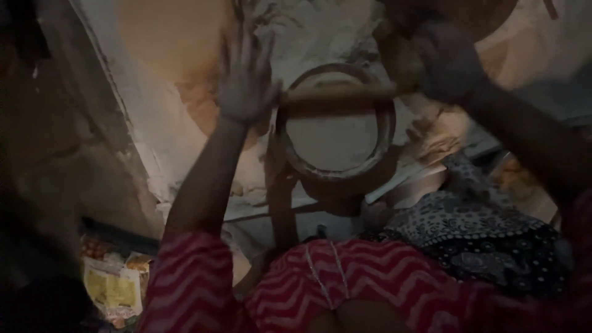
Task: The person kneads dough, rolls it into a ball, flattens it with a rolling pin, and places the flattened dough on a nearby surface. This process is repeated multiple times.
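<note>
Head view, dim floury floor (166, 123), left hand (245, 80) splayed flat, right hand (447, 61) grasping rolling pin (339, 94) over round board (336, 126)

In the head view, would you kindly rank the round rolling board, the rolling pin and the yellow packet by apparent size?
1. Round rolling board, largest.
2. Rolling pin, long but thin.
3. Yellow packet, roughly similar in area to the pin, and dim, so this order is unsure.

Crumpled yellow printed packet (114, 290) at lower left, on floor.

Patterned dark cloth (487, 237), yellow packets (114, 288)
</note>
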